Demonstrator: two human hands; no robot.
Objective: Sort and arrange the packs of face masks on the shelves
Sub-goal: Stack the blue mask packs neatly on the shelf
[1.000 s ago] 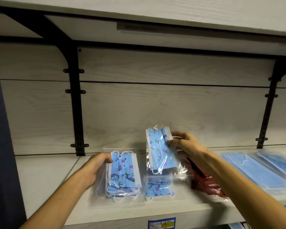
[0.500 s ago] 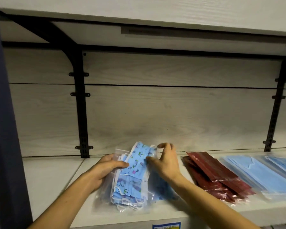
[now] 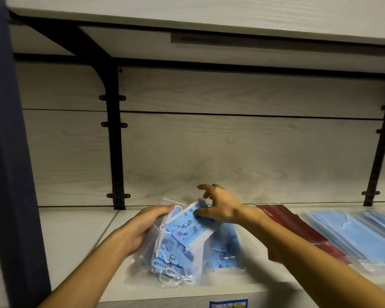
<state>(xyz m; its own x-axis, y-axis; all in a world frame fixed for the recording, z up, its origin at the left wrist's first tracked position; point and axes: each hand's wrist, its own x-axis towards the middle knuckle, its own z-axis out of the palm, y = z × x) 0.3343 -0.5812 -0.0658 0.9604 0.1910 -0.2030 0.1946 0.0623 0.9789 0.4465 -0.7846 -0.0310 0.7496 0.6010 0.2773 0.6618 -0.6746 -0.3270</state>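
Several clear bags of blue patterned face masks lie heaped on the white shelf. My left hand cups the left side of the heap, fingers curled over the top edge of the bags. My right hand hovers over the topmost pack, thumb touching its upper right corner and fingers spread and lifted. Another patterned pack lies flat under my right forearm, partly hidden.
Dark red mask packs lie to the right of the heap, and plain blue mask packs fill the far right. A black bracket stands on the back wall. A shelf hangs overhead. A price label sits on the front edge.
My right hand laid the pack it held upright onto the left heap, then lifted and spread its fingers. My left hand stayed on the heap's left side.
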